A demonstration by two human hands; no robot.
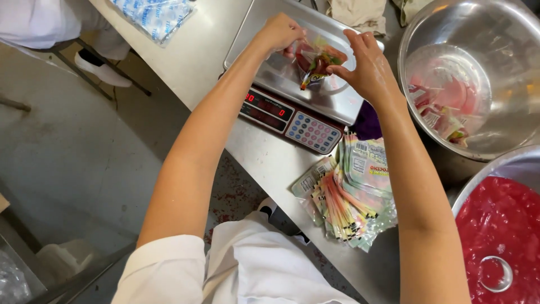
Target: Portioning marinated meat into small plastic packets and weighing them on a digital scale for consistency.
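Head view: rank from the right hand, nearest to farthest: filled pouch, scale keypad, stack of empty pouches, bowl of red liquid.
From the right hand:
1. Filled pouch: held in its fingers, over the scale pan.
2. Scale keypad: below and to its left.
3. Stack of empty pouches: on the table past the keypad, nearer the person.
4. Bowl of red liquid: bottom right corner.

A fan of flat printed pouches (pixel 351 194) lies on the steel table (pixel 197 50), just beside the scale's keypad. At the right, a big metal bowl (pixel 478 34) holds a few filled packets at its bottom. Below it, another bowl (pixel 478 186) brims with red pulp, a small round cup sunk in it. A blue-patterned plastic bag (pixel 154 17) sits at the table's far end, and crumpled cloth (pixel 357 14) lies behind the scale.
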